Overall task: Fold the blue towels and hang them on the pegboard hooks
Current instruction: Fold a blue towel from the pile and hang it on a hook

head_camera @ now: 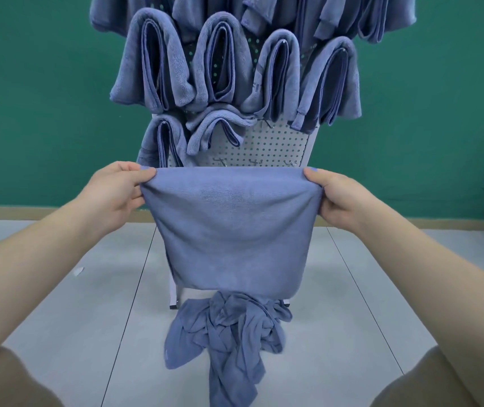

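Head cam: left hand (pixel 114 192) & right hand (pixel 342 198) pinch blue towel (pixel 232 230) corners.

A pale grey desk (pixel 88 304) with a smooth top, crossed by thin dark seams running away from the viewer, carries the things. A crumpled heap of blue cloth towels (pixel 229 339) lies directly on it near the middle. Just behind the heap stand the grey metal feet of the white perforated pegboard stand (pixel 267 145). A small white scrap (pixel 78 271) lies to the left.
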Motion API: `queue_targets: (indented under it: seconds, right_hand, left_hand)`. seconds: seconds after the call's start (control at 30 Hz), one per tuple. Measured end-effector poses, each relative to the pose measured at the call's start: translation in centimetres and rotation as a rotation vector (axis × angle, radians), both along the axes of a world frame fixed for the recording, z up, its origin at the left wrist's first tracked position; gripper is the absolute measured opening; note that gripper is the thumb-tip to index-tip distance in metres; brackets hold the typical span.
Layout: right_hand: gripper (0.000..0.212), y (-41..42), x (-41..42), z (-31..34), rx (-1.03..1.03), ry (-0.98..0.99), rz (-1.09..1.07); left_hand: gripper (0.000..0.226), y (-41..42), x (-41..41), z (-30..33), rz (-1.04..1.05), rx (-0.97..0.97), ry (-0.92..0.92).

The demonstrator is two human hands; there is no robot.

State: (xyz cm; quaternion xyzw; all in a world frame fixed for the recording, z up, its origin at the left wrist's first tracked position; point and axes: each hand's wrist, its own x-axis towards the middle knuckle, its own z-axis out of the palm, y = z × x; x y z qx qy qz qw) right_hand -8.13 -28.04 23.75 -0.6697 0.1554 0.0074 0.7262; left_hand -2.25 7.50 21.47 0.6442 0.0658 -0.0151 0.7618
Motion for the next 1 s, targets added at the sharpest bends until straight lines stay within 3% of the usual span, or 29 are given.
queue_targets:
  seconds: [0.07,0.2,0.5,0.8,0.87,1.0]
  right_hand:
    - [0.022,-0.4,0.2,-0.4,-0.105,-0.066,-0.001]
    - [0.017,-1.0,0.0,-0.9,-0.268,-0.096,-0.023]
    - [0.022,-1.4,0.0,-0.7,-0.104,-0.222,-0.074]
    - [0.025,-1.4,-0.3,0.5,-0.172,-0.373,-0.088]
    - [0.023,-1.5,-0.5,0.9,-0.194,-0.399,-0.080]
    - [0.014,-1.5,-0.7,1.3,-0.217,-0.403,-0.068]
  left_hand:
    - [0.012,0.0,-0.1,0.0,0.038,0.068,-0.036]
    - [0.034,0.3,-0.3,0.1,0.042,0.236,-0.152]
    - [0.015,0.6,-0.9,0.5,-0.010,0.432,-0.339]
    - [0.003,0.1,-1.0,0.7,0.106,0.483,-0.458]
    - [0.014,0.4,-0.7,0.6,0.105,0.538,-0.474]
    - [0.020,0.0,-0.9,0.6,0.034,0.391,-0.425]
